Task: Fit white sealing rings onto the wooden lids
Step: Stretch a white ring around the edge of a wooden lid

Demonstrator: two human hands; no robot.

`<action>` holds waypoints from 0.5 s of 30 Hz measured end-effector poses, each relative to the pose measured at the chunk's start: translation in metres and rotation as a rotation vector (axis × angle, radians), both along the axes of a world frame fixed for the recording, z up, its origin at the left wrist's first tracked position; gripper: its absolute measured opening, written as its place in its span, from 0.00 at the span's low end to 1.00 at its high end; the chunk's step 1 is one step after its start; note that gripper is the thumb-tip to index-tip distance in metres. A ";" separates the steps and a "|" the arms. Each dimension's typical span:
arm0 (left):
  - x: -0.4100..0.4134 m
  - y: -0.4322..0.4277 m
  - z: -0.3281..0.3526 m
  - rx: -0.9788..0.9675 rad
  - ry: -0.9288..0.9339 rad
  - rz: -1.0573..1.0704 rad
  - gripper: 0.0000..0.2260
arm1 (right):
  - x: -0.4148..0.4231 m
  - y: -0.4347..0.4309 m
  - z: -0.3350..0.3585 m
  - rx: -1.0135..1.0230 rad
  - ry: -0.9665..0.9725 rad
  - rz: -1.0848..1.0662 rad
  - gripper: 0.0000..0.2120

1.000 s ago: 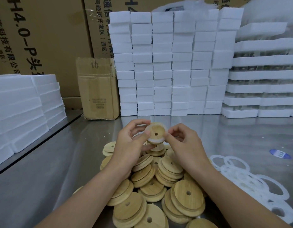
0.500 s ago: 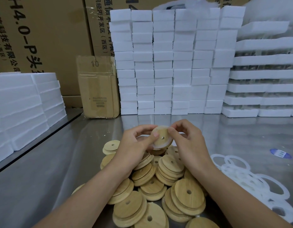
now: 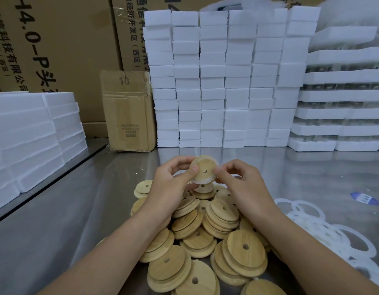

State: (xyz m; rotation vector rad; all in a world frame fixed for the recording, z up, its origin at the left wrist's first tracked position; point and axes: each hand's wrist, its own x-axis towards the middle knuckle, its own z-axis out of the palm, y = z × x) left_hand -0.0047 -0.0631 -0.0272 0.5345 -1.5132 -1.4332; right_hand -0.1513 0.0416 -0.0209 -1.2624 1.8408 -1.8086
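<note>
Holding wooden lid [image 3: 204, 169] above lid pile [image 3: 205, 235], near table [image 3: 78, 209] front edge | left hand [image 3: 169, 188] pinches left rim | right hand [image 3: 244, 186] pinches right rim | white sealing ring [image 3: 202, 181] along lid's lower edge | spare rings [image 3: 324, 231] right of pile

Light: even, diffuse indoor light from overhead; moderately bright, with a cool cast.
Glare: the steel bench [image 3: 312, 173] throws back pale, smeared reflections of the foam blocks [image 3: 227, 81] stacked behind it.
Highlights: white foam at top right is blown out, its detail lost.
Shadows: soft and short, with darker gaps inside the pile of lids [image 3: 205, 237] and beneath the forearms.
Focus: crisp at centre on the raised wooden lid [image 3: 205, 167]; the white sealing rings [image 3: 312, 224] at right read faintly against the bench's sheen.
Distortion: wide-angle bowing curves the cartons [image 3: 56, 50] and foam stacks outward at the edges; corners soften slightly.
</note>
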 end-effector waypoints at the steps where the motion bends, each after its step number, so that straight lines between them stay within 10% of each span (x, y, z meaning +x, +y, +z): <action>1: 0.000 0.000 0.001 0.020 0.012 -0.005 0.06 | 0.001 0.000 -0.001 -0.003 0.007 0.001 0.07; 15: -0.002 0.001 -0.001 -0.123 -0.121 0.030 0.04 | 0.007 0.000 -0.003 -0.067 0.217 -0.015 0.04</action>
